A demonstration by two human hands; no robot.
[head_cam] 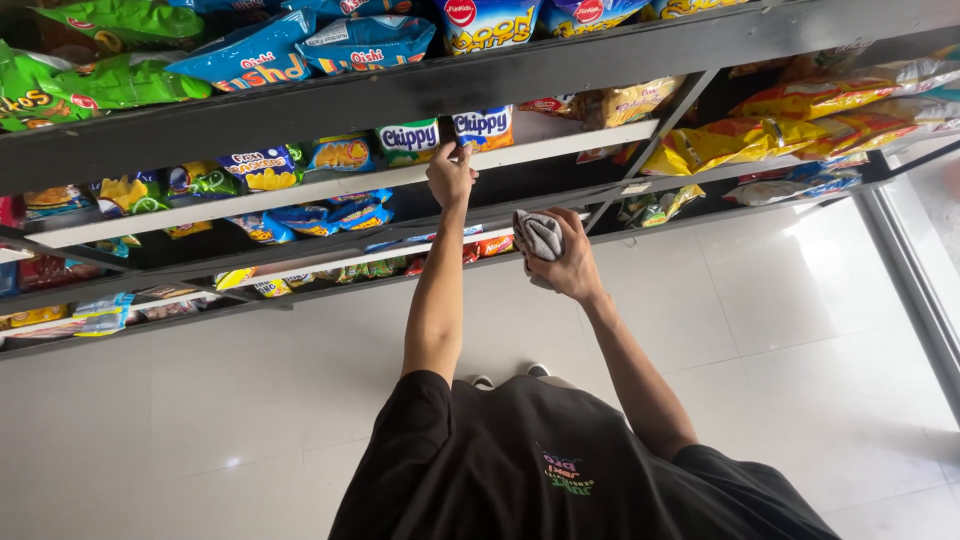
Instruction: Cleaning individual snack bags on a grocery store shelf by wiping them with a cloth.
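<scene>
Blue snack bag [484, 127] on white middle shelf [560, 146], right of green-banded snack bag [408, 141], standing upright, front facing outward, long axis vertical. Left hand [450, 174] reaching up, fingertips pinching bag's lower edge. Risk, judged: pull on that edge tips bag off shelf lip, or nudges green-banded neighbour loose. Right hand [568, 255] lower, closed around crumpled grey cloth [537, 238]; loose fold could snag lower shelf.

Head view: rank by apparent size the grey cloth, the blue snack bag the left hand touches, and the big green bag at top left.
1. Green bag, largest, though nearer the camera.
2. Blue snack bag at the left hand.
3. Grey cloth, bunched in the right hand; close to the blue bag, so unsure.
</scene>
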